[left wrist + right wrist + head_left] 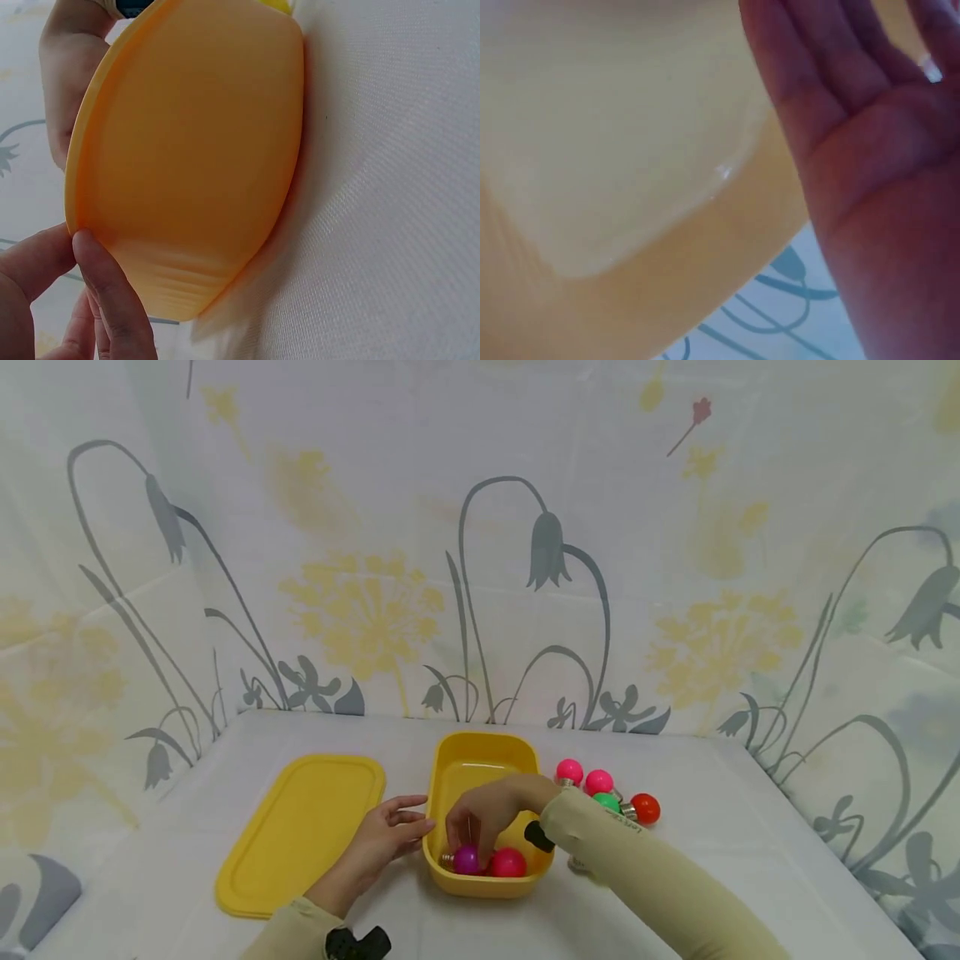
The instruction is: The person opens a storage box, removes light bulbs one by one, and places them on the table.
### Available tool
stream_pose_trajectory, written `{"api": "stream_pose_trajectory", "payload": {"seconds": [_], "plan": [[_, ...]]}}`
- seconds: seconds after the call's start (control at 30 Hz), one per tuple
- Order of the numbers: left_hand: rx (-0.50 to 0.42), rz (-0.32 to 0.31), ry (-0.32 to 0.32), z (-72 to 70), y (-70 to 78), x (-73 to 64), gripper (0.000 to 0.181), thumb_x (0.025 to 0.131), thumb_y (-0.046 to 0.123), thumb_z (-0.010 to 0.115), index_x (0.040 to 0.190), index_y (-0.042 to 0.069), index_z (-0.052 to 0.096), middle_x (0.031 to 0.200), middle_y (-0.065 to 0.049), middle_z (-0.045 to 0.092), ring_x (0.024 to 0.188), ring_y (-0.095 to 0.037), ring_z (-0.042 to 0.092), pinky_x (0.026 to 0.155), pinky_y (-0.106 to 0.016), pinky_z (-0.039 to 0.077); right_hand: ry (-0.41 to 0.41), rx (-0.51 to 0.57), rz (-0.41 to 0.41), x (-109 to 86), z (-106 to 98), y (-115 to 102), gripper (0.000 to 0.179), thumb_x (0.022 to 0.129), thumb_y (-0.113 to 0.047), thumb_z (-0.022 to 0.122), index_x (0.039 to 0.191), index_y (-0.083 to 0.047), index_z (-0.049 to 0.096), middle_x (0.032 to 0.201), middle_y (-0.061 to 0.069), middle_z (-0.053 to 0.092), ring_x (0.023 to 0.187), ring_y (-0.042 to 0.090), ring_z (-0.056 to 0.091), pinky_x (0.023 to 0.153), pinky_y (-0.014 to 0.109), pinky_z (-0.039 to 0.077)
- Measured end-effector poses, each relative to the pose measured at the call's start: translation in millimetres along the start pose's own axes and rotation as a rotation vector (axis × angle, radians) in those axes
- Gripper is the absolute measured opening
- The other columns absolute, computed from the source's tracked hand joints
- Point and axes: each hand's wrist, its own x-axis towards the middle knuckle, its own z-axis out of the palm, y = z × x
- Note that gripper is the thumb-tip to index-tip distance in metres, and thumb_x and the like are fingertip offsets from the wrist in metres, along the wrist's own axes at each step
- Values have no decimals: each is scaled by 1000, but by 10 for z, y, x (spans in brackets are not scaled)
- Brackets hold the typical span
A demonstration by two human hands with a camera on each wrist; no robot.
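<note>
A yellow plastic box (487, 745) stands in the middle of the table. My right hand (491, 814) reaches down into its near end, fingers around a purple toy light bulb (466, 860) whose silvery screw base points left. Beside that lies a pink-red bulb (508, 862) on the box's floor. At the left side, my left hand (386, 835) pinches the box's rim; the left wrist view shows the thumb (105, 277) against the outer wall. In the right wrist view, the right palm (900, 172) hangs over the box's pale floor, and its fingertips are cut off.
Left of the box lies a flat yellow lid (307, 827). To the right, partly behind my right sleeve, are pink bulbs (569, 771), a green bulb (606, 801) and a red-orange bulb (645, 808). A flower-printed cloth (510, 610) hangs behind the white table.
</note>
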Motion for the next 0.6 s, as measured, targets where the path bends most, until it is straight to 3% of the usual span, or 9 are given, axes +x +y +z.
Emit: {"api": "stream_pose_trajectory", "payload": {"seconds": [0.07, 0.3, 0.47, 0.6], "plan": [[2, -1, -2, 5, 11, 7, 44, 82, 13, 71, 122, 1, 55, 96, -12, 59, 77, -19, 60, 73, -32, 55, 76, 8, 1, -78, -11, 7, 26, 76, -6, 75, 93, -20, 62, 86, -7, 61, 79, 7, 58, 72, 20, 51], [3, 8, 4, 9, 10, -14, 42, 83, 10, 70, 122, -1, 55, 94, -12, 59, 75, -19, 60, 72, -31, 55, 290, 83, -108, -332, 16, 39, 27, 77, -4, 74, 99, -17, 62, 94, -11, 60, 86, 6, 57, 80, 21, 49], [6, -2, 1, 22, 22, -15, 43, 83, 10, 70, 122, -1, 55, 94, -12, 59, 75, -19, 61, 72, -31, 55, 431, 157, -130, -500, 113, 65, 28, 78, -9, 75, 102, -16, 62, 97, -10, 60, 89, 7, 58, 81, 25, 50], [5, -5, 2, 34, 20, -9, 44, 83, 12, 71, 122, -1, 54, 95, -12, 59, 75, -18, 60, 72, -31, 55, 537, 156, -143, -643, 173, 83, 29, 79, -13, 75, 103, -18, 62, 97, -10, 60, 90, 8, 58, 81, 29, 52]]}}
